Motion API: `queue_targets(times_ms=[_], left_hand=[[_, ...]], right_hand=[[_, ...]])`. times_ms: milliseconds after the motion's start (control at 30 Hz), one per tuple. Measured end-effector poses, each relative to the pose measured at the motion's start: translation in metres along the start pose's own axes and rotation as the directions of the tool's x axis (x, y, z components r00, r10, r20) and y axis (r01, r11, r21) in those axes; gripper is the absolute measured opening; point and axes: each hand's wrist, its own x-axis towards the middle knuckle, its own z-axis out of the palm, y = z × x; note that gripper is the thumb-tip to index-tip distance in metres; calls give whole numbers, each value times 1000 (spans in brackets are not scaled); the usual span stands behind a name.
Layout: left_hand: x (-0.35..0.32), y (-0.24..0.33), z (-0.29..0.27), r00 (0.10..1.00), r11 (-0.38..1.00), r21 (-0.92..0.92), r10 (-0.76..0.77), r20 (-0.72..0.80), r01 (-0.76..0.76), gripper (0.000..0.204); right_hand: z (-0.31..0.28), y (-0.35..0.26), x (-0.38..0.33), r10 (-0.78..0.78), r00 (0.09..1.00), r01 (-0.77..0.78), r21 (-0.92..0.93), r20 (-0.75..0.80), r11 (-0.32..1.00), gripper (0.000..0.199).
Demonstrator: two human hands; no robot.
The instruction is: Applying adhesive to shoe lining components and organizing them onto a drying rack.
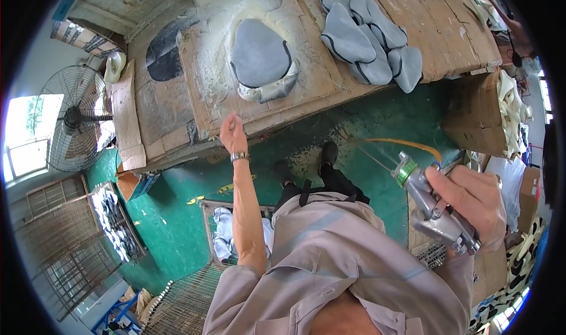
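My right hand (pixel 471 202) is wrapped round a metal spray gun (pixel 433 205) with a green ring near its nozzle, held out to the right above the floor. An orange hose (pixel 407 142) shows beyond the gun. At the near edge of the workbench is my left hand (pixel 234 136), its fingers drawn together; whether anything is between them is hidden. Just beyond it, a grey saddle-shaped fabric piece (pixel 257 52) with black edging lies on a pale, crusted cardboard sheet (pixel 312 64). A curled grey-and-white part (pixel 277 89) sticks out under its near end.
Several similar grey pieces (pixel 348 37) are piled on the bench to the right. A large cardboard box (pixel 474 111) of pale foam parts stands at the right. On the left are a caged fan (pixel 72 117) and wire racks (pixel 65 252). A wire cart (pixel 194 294) stands close by my left side.
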Motion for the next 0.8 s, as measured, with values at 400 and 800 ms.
queue_targets(times_ms=[400,800], left_hand=[[100,89,78,807,573,569,452,380,-589,34],[115,158,127,750,556,509,552,365,-657,21]], right_hand=[[-16,26,-41,186,973,-201,-99,-139,975,64],[-8,44,-78,283,920,-252,146,-271,957,64]])
